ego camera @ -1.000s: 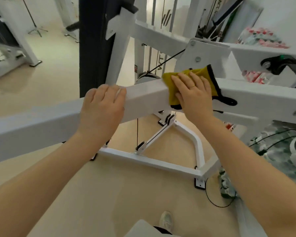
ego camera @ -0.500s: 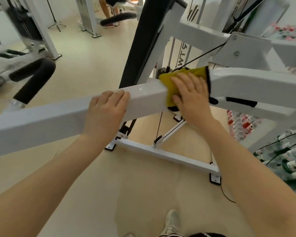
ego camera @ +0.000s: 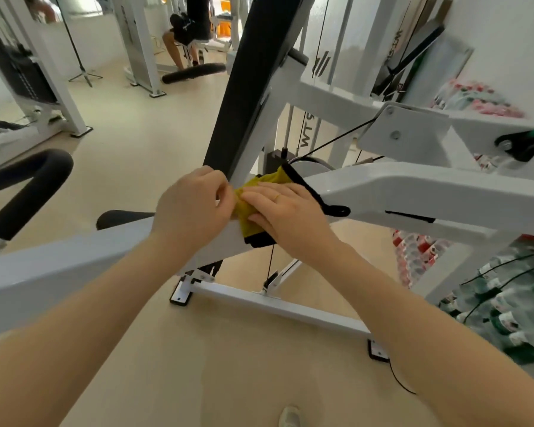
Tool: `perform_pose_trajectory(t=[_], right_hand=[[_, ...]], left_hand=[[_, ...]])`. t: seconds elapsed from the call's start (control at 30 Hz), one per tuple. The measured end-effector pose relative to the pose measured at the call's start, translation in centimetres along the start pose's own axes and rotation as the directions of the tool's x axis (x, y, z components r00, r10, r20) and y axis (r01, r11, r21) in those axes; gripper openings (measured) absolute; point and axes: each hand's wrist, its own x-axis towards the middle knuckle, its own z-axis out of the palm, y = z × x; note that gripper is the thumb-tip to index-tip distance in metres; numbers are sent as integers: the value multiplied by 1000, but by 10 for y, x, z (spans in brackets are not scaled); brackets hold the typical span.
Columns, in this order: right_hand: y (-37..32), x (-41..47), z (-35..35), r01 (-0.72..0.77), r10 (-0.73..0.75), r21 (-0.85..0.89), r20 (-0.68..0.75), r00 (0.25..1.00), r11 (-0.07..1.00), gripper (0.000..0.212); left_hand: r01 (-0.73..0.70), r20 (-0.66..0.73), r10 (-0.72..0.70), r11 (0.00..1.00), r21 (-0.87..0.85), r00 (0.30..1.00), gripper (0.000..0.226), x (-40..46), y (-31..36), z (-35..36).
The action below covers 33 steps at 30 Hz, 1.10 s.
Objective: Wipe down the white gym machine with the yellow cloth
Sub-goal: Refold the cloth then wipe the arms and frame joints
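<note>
The yellow cloth (ego camera: 253,198) lies draped over the top of the white beam (ego camera: 413,192) of the gym machine, at the bend where the beam meets the dark upright post (ego camera: 244,87), with its black-trimmed edge hanging down the near face. The right hand (ego camera: 285,215) rests flat on the cloth, fingers straight and close together, pressing it against the beam. The left hand (ego camera: 191,208) sits just beside it on the beam's top edge, its fingertips curled and seeming to pinch the cloth's left edge, though the exact hold is partly hidden.

Judged from this, the wiping is under way on the middle stretch of the beam. No dirt or streaks show, so how much of the surface is already clean cannot be told. The long run of beam toward the left edge, the base rail (ego camera: 278,309) on the floor, the bracket plate (ego camera: 407,131) and the upper bars appear left to do.
</note>
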Motion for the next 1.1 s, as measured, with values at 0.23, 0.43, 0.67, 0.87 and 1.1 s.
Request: perform_pose_trajectory(t=[0.23, 0.43, 0.67, 0.87, 1.1], right_hand=[[123, 51, -37, -702, 768, 515, 122, 629, 493, 30], [199, 92, -11, -484, 824, 805, 505, 256, -343, 30], [199, 157, 9, -394, 656, 893, 433, 618, -219, 36], [194, 160, 52, -353, 552, 922, 214, 806, 159, 79], [191, 150, 89, -677, 432, 735, 598, 675, 38, 76]], left_hand=[[-198, 106, 195, 980, 24, 975, 20, 79, 23, 30], [-547, 275, 473, 722, 423, 837, 36, 145, 30, 73], [-518, 340, 401, 534, 668, 851, 26, 182, 24, 78], [-514, 407, 316, 485, 707, 857, 39, 171, 11, 78], [-499, 381, 326, 487, 717, 865, 53, 169, 8, 86]])
